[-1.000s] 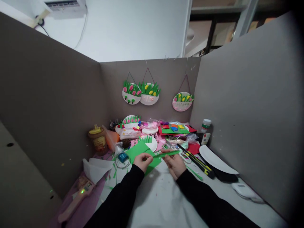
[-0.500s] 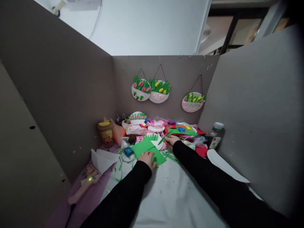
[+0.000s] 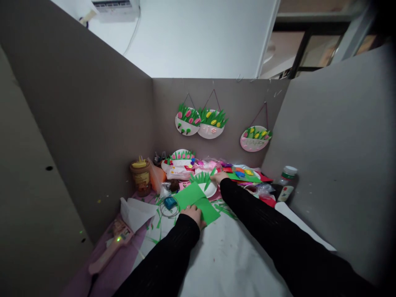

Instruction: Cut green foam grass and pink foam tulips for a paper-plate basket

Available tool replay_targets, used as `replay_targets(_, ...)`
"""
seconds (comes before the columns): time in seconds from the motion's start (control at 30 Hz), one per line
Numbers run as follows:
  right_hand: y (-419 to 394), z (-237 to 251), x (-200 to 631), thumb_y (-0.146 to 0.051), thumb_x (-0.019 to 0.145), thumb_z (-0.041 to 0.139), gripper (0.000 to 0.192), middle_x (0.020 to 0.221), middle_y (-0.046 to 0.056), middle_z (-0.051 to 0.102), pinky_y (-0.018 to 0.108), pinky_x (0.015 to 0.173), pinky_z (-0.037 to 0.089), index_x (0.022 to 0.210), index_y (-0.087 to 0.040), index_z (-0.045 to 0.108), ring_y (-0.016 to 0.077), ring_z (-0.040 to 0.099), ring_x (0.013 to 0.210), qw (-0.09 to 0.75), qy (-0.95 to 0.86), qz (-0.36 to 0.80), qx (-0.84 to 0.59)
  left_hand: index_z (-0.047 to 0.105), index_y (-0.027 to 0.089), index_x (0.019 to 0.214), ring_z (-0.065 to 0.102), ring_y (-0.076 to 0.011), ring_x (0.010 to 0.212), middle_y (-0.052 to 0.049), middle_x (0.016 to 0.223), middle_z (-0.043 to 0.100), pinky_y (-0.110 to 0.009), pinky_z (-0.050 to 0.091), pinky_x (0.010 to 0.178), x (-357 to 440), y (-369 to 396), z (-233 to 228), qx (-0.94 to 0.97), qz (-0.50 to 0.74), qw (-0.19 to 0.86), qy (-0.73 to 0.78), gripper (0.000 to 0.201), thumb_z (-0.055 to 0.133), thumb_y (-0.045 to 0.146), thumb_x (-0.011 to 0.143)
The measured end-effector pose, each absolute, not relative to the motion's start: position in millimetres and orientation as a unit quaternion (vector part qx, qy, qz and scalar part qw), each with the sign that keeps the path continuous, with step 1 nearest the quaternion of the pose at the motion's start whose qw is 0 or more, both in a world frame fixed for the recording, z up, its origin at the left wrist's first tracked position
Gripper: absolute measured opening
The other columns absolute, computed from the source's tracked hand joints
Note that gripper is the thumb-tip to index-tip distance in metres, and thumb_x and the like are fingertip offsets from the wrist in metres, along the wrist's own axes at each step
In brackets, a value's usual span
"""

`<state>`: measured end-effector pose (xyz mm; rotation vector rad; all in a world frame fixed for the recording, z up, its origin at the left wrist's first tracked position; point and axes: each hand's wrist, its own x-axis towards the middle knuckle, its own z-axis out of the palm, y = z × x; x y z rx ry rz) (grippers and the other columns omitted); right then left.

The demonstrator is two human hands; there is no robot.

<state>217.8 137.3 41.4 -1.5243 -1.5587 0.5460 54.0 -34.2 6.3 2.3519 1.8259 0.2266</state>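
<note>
My left hand [image 3: 193,214] rests on the near edge of a green foam sheet [image 3: 193,197] lying on the white table cover and grips it. My right hand [image 3: 218,177] is stretched forward to a white paper plate [image 3: 210,190] edged with green grass blades [image 3: 201,177]. Its fingertips pinch a narrow green strip [image 3: 213,171] at the plate's far right rim. Both arms wear black sleeves. Thin green offcuts [image 3: 227,209] lie scattered around the sheet.
Grey cardboard walls enclose the desk on three sides, with three finished plate crafts [image 3: 201,122] hanging on the back one. A pink glue gun [image 3: 108,252] lies at the left, near a brown jar [image 3: 141,178]. A bottle [image 3: 286,182] and a white plate [image 3: 292,215] are on the right.
My right hand has carried the green strip from in front of me forward to the plate with the grass blades. My left hand has lowered the green sheet onto the table.
</note>
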Motion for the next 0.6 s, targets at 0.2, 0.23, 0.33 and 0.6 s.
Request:
replay_targets(0.2,112.3,86.1,253.7,-0.038,0.061,0.06,0.022,0.048,-0.001,0.053,0.024,0.049,0.038,0.053,-0.018,0.055,0.0139,0.051,0.052,0.518,-0.577,0.261,-0.575,0.049,0.016,0.116,0.05,-0.0274,0.101,-0.014,0.117,0.051,-0.042,0.039,0.086,50.9,-25.4,4.9,0.752,0.308,0.135,0.566,0.049,0.056,0.028,0.068)
replay_targets(0.23,101.6,88.2,255.6,-0.041,0.061,0.06,0.024,0.049,-0.001,0.053,0.024,0.048,0.038,0.054,-0.018,0.054,0.0132,0.05,0.051,0.528,-0.574,0.279,-0.56,0.044,0.015,0.12,0.051,-0.0249,0.099,-0.014,0.119,0.049,-0.04,0.041,0.085,51.2,-23.6,6.0,0.722,0.382,0.171,0.551,0.053,0.055,0.029,0.07)
replay_targets(0.33,63.1,80.0,252.7,-0.04,0.057,0.065,0.027,0.047,-0.004,0.049,0.022,0.044,0.035,0.052,-0.018,0.052,0.0096,0.044,0.044,0.57,-0.547,0.406,-0.459,0.038,0.015,0.123,0.057,-0.0203,0.087,-0.016,0.116,0.051,-0.032,0.048,0.069,55.0,-21.4,10.2,0.591,0.528,0.365,0.488,0.06,0.057,0.037,0.07)
replay_targets(0.6,-1.5,46.5,246.5,-0.037,0.05,0.073,0.031,0.049,-0.004,0.048,0.021,0.044,0.033,0.051,-0.017,0.05,0.0096,0.045,0.048,0.605,-0.413,0.551,-0.401,0.052,0.013,0.088,0.057,-0.014,0.052,-0.004,0.072,0.063,-0.025,0.046,0.042,67.1,-26.3,3.6,0.437,0.521,0.592,0.432,0.056,0.074,0.045,0.048)
